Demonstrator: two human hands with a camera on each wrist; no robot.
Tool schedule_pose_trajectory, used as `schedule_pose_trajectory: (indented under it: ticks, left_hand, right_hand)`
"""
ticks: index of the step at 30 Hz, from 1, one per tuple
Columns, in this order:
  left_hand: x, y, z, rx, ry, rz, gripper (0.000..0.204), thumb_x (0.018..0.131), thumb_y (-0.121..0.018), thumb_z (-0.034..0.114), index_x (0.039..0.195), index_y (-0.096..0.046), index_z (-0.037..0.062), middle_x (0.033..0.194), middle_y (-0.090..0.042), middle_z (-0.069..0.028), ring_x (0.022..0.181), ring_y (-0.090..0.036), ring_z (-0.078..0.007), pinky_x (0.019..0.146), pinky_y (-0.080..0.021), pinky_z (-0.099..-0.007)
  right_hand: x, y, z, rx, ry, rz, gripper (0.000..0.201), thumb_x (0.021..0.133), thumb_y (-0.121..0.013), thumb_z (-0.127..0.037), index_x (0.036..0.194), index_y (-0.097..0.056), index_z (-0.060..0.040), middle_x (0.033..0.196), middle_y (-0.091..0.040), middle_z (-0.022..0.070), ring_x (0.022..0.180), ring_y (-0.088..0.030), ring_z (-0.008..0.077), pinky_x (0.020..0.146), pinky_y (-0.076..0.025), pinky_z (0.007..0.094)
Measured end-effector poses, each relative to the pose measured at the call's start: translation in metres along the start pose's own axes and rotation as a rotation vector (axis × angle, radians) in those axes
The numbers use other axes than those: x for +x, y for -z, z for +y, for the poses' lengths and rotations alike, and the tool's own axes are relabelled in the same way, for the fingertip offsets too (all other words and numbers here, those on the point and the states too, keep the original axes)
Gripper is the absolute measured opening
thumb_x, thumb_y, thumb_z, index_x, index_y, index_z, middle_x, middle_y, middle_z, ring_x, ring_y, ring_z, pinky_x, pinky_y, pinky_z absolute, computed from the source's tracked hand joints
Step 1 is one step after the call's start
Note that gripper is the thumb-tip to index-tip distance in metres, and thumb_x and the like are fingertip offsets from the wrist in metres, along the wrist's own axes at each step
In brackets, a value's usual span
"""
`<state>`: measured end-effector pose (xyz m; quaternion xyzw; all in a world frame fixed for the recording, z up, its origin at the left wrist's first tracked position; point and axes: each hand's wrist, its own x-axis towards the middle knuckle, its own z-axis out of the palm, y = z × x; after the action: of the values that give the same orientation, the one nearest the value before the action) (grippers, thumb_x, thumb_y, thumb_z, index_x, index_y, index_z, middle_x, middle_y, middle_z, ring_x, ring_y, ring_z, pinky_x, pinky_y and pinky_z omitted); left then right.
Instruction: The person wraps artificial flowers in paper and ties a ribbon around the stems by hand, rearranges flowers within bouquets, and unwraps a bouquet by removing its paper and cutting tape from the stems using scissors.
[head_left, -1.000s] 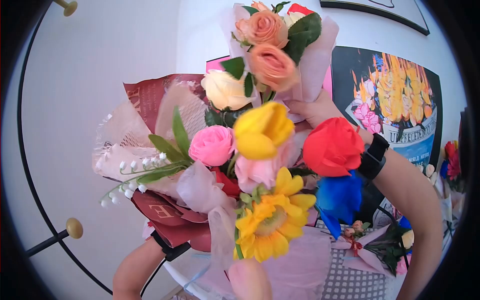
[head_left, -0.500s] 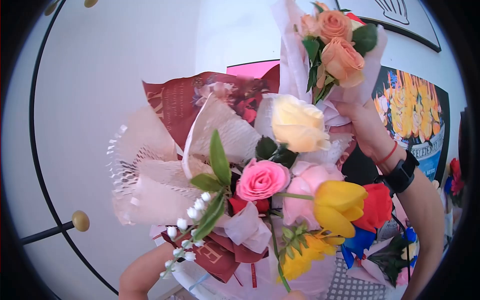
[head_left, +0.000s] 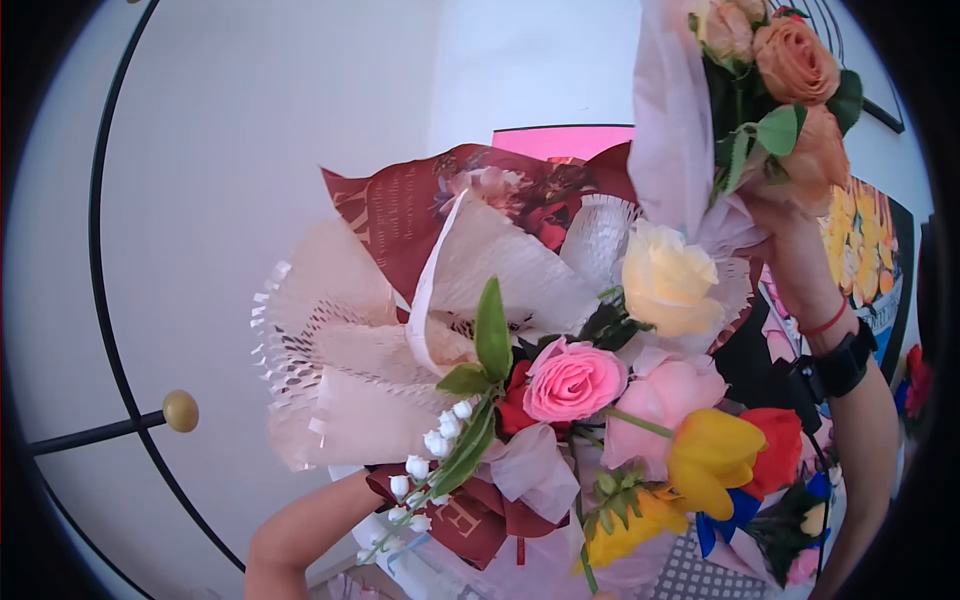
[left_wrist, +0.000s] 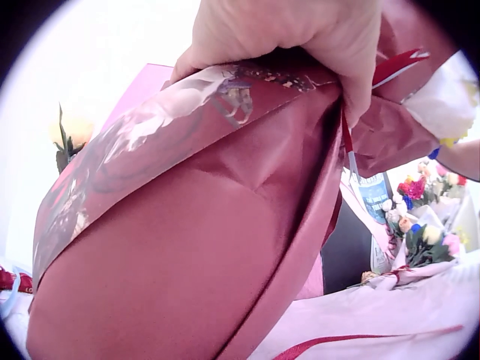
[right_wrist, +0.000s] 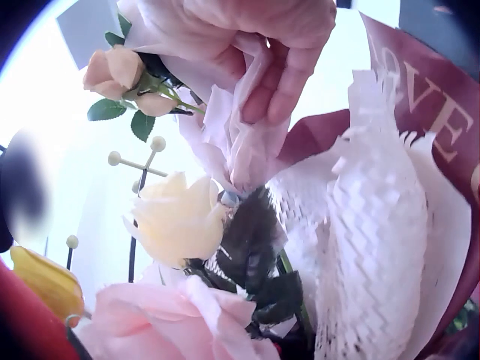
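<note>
The large bouquet's dark red wrap is gripped at its gathered part by my left hand, which is hidden behind it in the head view. Its front carries a cream rose, a pink rose, a yellow tulip, a sunflower and white lily-of-the-valley. At the upper right, my right hand holds a small bouquet of peach roses by its pale pink wrap, fingers bent around the paper just above the cream rose.
A black metal rack with a round knob stands at the left. Behind the right arm is a flower poster. Another small bouquet lies at the lower right on a checked cloth.
Both bouquets have shifted rightward in the head view. The small bouquet, in my right hand, has moved up and right, uncovering more of the large bouquet's wrap and cream rose.
</note>
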<state>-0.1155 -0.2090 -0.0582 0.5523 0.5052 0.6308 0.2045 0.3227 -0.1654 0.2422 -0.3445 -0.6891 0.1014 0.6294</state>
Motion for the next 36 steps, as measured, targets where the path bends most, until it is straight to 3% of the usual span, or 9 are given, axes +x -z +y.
schedule_pose_trajectory:
  ticks: [3,4,9,11,21,28,32,34,36]
  left_hand:
    - [-0.006,0.003,0.0,-0.01,0.012,0.003,0.035,0.081,-0.056,0.022,0.109,-0.054,0.0017,0.106,-0.057,-0.0126,0.096,-0.055,-0.0213,0.083,-0.042,-0.0324]
    - [-0.008,0.004,-0.001,-0.014,0.017,0.004,0.035,0.08,-0.056,0.022,0.109,-0.054,0.0017,0.106,-0.057,-0.0126,0.096,-0.055,-0.0213,0.084,-0.042,-0.0324]
    - [-0.006,0.012,-0.002,-0.041,0.006,0.018,0.035,0.08,-0.056,0.022,0.109,-0.054,0.0015,0.107,-0.057,-0.0125,0.096,-0.054,-0.0212,0.084,-0.042,-0.0323]
    - [-0.005,0.013,0.0,-0.05,0.002,0.018,0.035,0.08,-0.056,0.022,0.109,-0.054,0.0015,0.107,-0.057,-0.0124,0.097,-0.054,-0.0211,0.084,-0.042,-0.0323]
    - [0.015,0.014,0.006,-0.1,-0.043,-0.009,0.035,0.079,-0.057,0.021,0.109,-0.053,0.0011,0.108,-0.057,-0.0121,0.097,-0.054,-0.0209,0.084,-0.042,-0.0322]
    - [0.029,0.021,0.007,-0.138,-0.087,-0.015,0.036,0.079,-0.057,0.02,0.109,-0.053,0.0009,0.108,-0.056,-0.0118,0.097,-0.054,-0.0208,0.084,-0.042,-0.0321]
    - [0.036,0.025,0.01,-0.159,-0.106,-0.042,0.036,0.079,-0.057,0.02,0.109,-0.053,0.0008,0.108,-0.056,-0.0117,0.098,-0.054,-0.0207,0.085,-0.042,-0.0321]
    - [0.044,0.026,0.009,-0.171,-0.125,-0.062,0.036,0.079,-0.057,0.02,0.109,-0.053,0.0007,0.108,-0.056,-0.0117,0.098,-0.054,-0.0206,0.085,-0.042,-0.032]
    - [0.053,0.02,0.01,-0.188,-0.136,-0.087,0.036,0.079,-0.057,0.02,0.109,-0.053,0.0007,0.108,-0.056,-0.0116,0.098,-0.054,-0.0206,0.085,-0.042,-0.032]
  right_hand:
    - [-0.007,-0.007,-0.002,-0.066,0.095,0.072,0.029,0.083,-0.048,-0.014,0.11,-0.052,-0.0048,0.094,-0.06,0.0046,0.08,-0.061,0.013,0.062,-0.05,0.0262]
    - [-0.013,-0.014,-0.009,-0.11,-0.024,0.078,0.027,0.082,-0.048,-0.013,0.108,-0.052,-0.0036,0.092,-0.06,0.0053,0.079,-0.061,0.0133,0.058,-0.05,0.0248]
    - [-0.012,-0.024,0.012,0.032,-0.081,0.07,0.027,0.081,-0.05,-0.011,0.106,-0.052,-0.0018,0.092,-0.06,0.0057,0.075,-0.063,0.0164,0.054,-0.052,0.0251]
    - [-0.01,-0.017,0.018,0.071,-0.216,-0.002,0.036,0.079,-0.046,-0.005,0.115,-0.047,-0.0017,0.106,-0.056,0.0086,0.092,-0.058,0.0171,0.063,-0.055,0.0297]
    - [-0.023,-0.047,-0.001,0.08,-0.235,-0.056,0.034,0.079,-0.053,-0.009,0.112,-0.05,-0.0026,0.103,-0.057,0.0092,0.091,-0.059,0.0193,0.071,-0.053,0.0324]
    - [-0.017,-0.051,-0.001,0.059,-0.079,-0.029,0.036,0.08,-0.055,-0.01,0.115,-0.048,-0.0056,0.103,-0.057,0.0066,0.09,-0.059,0.0177,0.068,-0.052,0.0303]
    - [-0.018,-0.049,-0.002,-0.141,-0.178,0.061,0.035,0.081,-0.056,-0.012,0.114,-0.048,-0.0058,0.102,-0.057,0.0057,0.09,-0.059,0.0173,0.069,-0.052,0.0296]
    - [-0.017,-0.043,-0.008,-0.075,-0.176,-0.15,0.035,0.082,-0.057,-0.015,0.114,-0.047,-0.0067,0.102,-0.057,0.0048,0.09,-0.059,0.0157,0.069,-0.052,0.0282]
    - [-0.029,-0.046,-0.007,-0.099,-0.052,-0.106,0.026,0.085,-0.053,-0.016,0.109,-0.048,-0.0077,0.098,-0.055,0.0023,0.086,-0.055,0.0129,0.071,-0.048,0.0268]
